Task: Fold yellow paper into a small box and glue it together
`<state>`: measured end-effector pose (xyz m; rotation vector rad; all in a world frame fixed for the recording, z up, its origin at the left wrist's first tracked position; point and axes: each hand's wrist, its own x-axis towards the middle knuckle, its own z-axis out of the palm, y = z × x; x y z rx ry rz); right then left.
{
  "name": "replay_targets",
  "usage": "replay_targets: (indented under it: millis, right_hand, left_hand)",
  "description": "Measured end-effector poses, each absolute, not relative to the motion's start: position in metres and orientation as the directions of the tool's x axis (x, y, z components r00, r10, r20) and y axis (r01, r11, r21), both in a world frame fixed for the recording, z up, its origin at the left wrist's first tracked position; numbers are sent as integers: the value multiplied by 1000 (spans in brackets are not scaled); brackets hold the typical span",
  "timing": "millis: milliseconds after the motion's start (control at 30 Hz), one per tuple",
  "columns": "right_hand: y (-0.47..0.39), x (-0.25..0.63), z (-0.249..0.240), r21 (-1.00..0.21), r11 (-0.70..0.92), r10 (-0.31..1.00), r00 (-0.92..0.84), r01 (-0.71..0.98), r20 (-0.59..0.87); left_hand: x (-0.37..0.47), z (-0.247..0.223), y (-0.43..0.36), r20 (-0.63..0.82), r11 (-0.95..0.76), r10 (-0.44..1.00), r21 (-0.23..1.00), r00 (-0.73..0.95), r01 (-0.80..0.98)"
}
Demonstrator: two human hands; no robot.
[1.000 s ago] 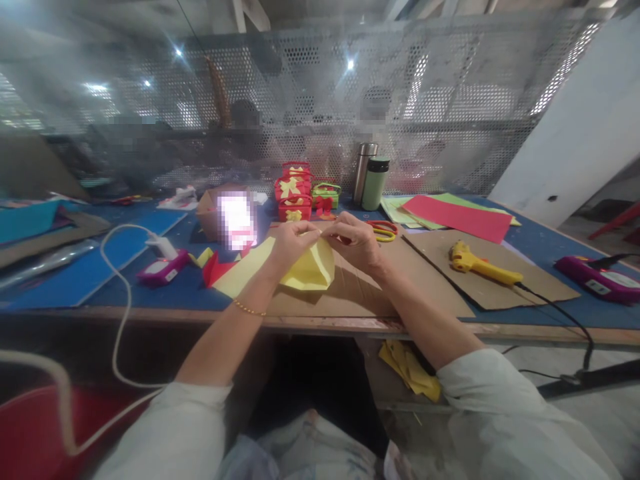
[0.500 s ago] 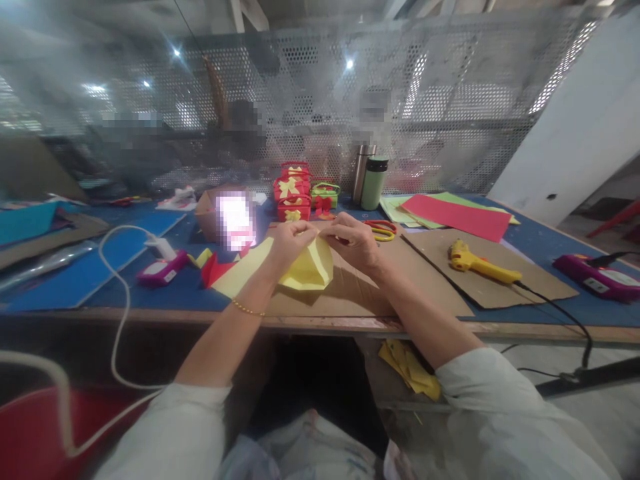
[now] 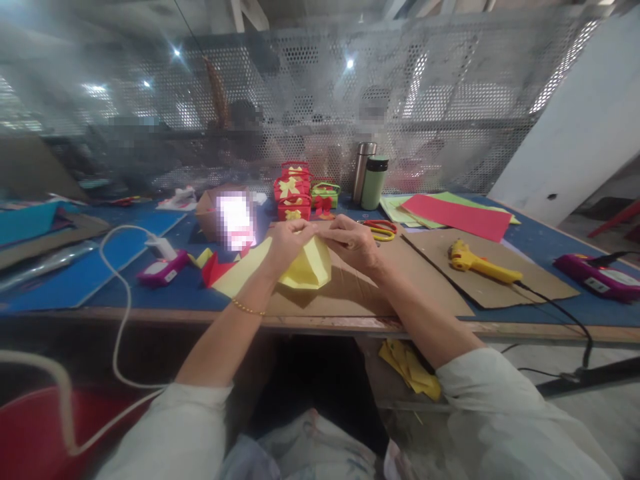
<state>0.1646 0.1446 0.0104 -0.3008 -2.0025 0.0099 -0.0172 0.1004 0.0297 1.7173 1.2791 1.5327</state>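
A folded yellow paper piece (image 3: 309, 265) is held up between both hands over a cardboard sheet (image 3: 350, 293). My left hand (image 3: 289, 245) pinches its upper edge from the left. From the right, my right hand (image 3: 353, 241) has its fingers closed on the same upper edge, close to the left fingertips. A flat pale yellow sheet (image 3: 233, 280) lies partly under my left forearm. Scissors with red and yellow handles (image 3: 383, 230) rest just beyond my right hand.
Red boxes with yellow bows (image 3: 293, 193), a green box (image 3: 326, 193) and two bottles (image 3: 374, 183) stand at the back. A yellow glue gun (image 3: 483, 263) lies at right on cardboard. Purple devices (image 3: 163, 270) with cables and a lit phone (image 3: 235, 220) are at left.
The yellow paper has shifted and tilted slightly. My right hand's fingers have moved a little along its upper edge; my left hand is nearly in the same place.
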Motion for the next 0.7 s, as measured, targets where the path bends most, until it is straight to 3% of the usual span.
replay_targets:
  millis: [67, 167, 267, 333, 467, 700]
  right_hand:
    - [140, 165, 14, -212, 963, 263, -399, 166, 879]
    - [133, 166, 23, -411, 904, 425, -328, 112, 844]
    - [130, 169, 30, -671, 738, 662, -266, 71, 701]
    - [130, 171, 33, -786, 617, 751, -332, 46, 570]
    - [130, 172, 35, -833, 553, 724, -515, 34, 459]
    - [130, 169, 33, -841, 541, 704, -553, 12, 445]
  left_hand:
    - [-17, 31, 100, 486, -443, 872, 838, -66, 318]
    - [-15, 34, 95, 477, -450, 878, 844, -26, 293]
    - [-12, 38, 90, 455, -444, 890, 860, 18, 253]
    - [-11, 39, 88, 465, -458, 885, 850, 37, 260]
    - [-11, 42, 86, 484, -478, 873, 825, 60, 300]
    - [-12, 43, 85, 487, -488, 868, 805, 95, 337]
